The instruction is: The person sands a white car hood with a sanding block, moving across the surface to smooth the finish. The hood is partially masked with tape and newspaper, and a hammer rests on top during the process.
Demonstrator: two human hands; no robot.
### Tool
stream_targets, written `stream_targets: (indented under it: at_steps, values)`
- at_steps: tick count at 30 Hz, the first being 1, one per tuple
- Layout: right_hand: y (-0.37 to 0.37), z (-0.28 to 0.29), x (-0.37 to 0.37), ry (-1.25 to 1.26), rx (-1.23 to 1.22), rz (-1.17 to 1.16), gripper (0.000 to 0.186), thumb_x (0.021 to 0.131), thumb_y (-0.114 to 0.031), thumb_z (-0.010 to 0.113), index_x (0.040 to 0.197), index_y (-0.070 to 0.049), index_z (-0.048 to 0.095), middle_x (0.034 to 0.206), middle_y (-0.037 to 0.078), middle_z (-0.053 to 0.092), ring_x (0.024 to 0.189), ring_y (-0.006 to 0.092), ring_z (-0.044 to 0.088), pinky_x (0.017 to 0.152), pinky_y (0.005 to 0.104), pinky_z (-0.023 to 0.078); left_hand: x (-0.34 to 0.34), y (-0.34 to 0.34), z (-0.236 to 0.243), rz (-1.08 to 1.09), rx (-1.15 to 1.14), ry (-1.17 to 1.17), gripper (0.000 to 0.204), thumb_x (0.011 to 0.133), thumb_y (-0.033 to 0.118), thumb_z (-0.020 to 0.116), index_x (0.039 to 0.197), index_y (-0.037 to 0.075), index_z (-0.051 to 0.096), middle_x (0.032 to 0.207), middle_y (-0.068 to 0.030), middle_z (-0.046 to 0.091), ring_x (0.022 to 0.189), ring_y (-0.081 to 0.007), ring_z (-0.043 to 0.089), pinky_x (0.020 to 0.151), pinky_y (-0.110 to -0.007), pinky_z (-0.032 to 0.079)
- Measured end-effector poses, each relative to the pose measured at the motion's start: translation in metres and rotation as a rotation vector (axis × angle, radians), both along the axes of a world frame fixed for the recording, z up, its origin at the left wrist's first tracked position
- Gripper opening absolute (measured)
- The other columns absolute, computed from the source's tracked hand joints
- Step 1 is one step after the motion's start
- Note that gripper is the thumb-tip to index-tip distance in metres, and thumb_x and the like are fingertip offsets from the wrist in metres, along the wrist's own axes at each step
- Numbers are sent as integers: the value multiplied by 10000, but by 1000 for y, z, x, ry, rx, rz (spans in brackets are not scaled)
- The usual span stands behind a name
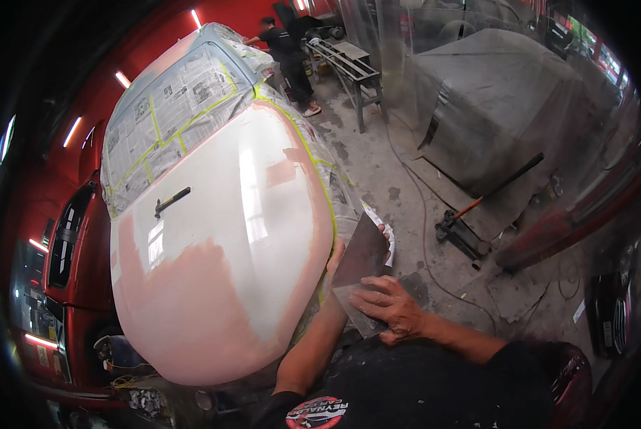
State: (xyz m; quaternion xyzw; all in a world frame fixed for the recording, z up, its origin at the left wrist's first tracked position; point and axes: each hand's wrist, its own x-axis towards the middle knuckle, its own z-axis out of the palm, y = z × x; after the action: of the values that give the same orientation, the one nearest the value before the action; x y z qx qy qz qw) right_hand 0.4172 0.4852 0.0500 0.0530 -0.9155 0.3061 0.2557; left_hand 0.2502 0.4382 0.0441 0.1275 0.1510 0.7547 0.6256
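Observation:
Above the right edge of a car hood [213, 186], my two hands hold a dark grey-brown sheet of sandpaper [361, 250]. My left hand [336, 256] is closed around it from behind; the sheet covers most of that hand, and fingertips show at the far edge. Across the lighter grey lower part lie the bent fingers of my right hand [390, 307], gripping it. A white crumpled piece [390, 243] shows behind the sheet, beside the left fingertips. The hood is glossy white with dull pink patches at the front and edges. A black-handled hammer [171, 201] rests on it.
Newspaper and yellow-green tape mask the windshield [184, 93]. Another person [292, 61] stands beside the car's far side, near a metal stand [349, 68]. On the right floor are a floor jack [463, 232], a hose [424, 196] and a covered bulk [492, 100]. A red vehicle [77, 250] stands left.

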Motion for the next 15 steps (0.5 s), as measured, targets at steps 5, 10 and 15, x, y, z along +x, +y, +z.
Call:
stream_targets:
  at_steps: [5,10,15]
  values:
    - [-7,1,-25,129,-500,-189,575,870,-174,583,1398,31,484,1409,218,472,1305,383,447,1099,452,345,10,-4,2,134,-46,333,952,953,746,151,1471,-22,372,1453,-144,464,1339,-249,447,1145,-375,318]
    - [-17,7,-43,165,-430,-462,516,925,-110,555,1408,47,462,1396,223,472,1271,379,462,1088,427,357,25,-8,-2,224,-161,463,899,979,709,139,1452,-9,401,1399,-133,504,1309,-242,468,1130,-365,330]
    - [-8,-1,-55,144,-405,-602,519,923,-131,573,1410,17,476,1409,218,471,1255,362,466,1087,428,353,31,-12,-18,228,-244,464,814,1027,619,111,1484,-9,355,1409,-135,480,1304,-244,460,1148,-369,311]
